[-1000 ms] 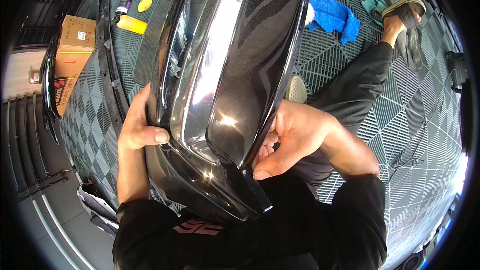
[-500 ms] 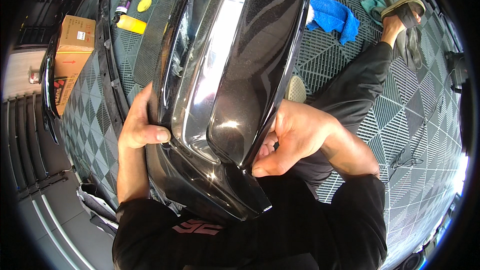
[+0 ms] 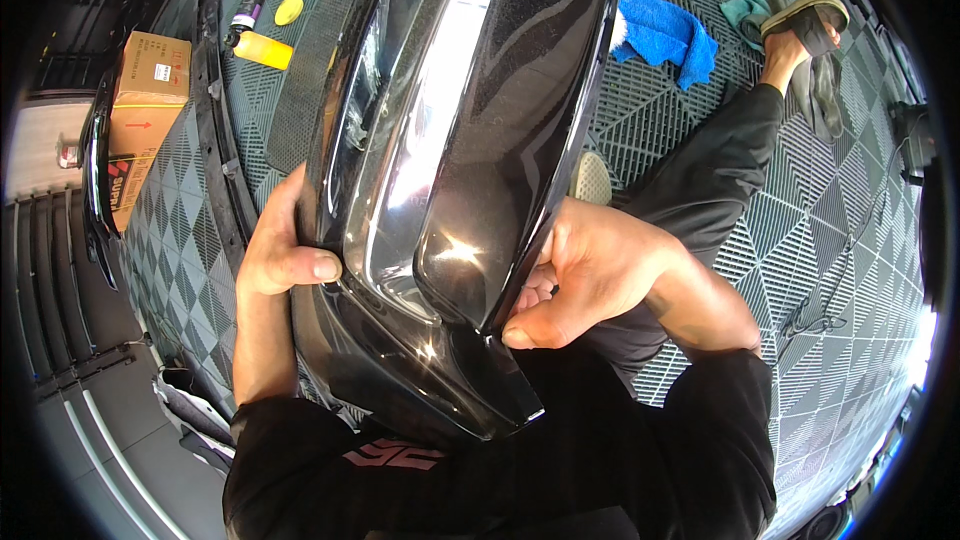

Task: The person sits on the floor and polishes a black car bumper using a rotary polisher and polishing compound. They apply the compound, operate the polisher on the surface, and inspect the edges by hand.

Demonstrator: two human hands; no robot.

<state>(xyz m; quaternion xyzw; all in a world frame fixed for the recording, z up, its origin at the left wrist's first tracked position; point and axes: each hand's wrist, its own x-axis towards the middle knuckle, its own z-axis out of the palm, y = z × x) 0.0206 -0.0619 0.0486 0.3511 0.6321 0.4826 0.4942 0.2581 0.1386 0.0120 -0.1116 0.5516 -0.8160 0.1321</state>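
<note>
A long, glossy black car part (image 3: 490, 180), curved and with a bright reflective band along it, lies lengthwise before me, its lower end close to my shirt. My left hand (image 3: 285, 255) is wrapped round its left edge; the thumb presses on top while the other fingers are hidden beneath. On the opposite edge, near the lower corner, my right hand (image 3: 590, 275) grips with its thumb on the rim and its fingers curled partly under. Smears and light specks show on the dark surface. The far end runs out of the picture at the top.
A grey tiled grid floor (image 3: 840, 270) spreads around. Up left are a yellow bottle (image 3: 263, 50), a dark bottle (image 3: 250, 2), a yellow round pad (image 3: 289, 9) and a cardboard box (image 3: 150, 90). A blue cloth (image 3: 665, 32) lies right of the part, near my outstretched leg (image 3: 700, 165).
Reflections on the black part have shifted slightly, as if it tilted a little. Both hands keep the same holds.
</note>
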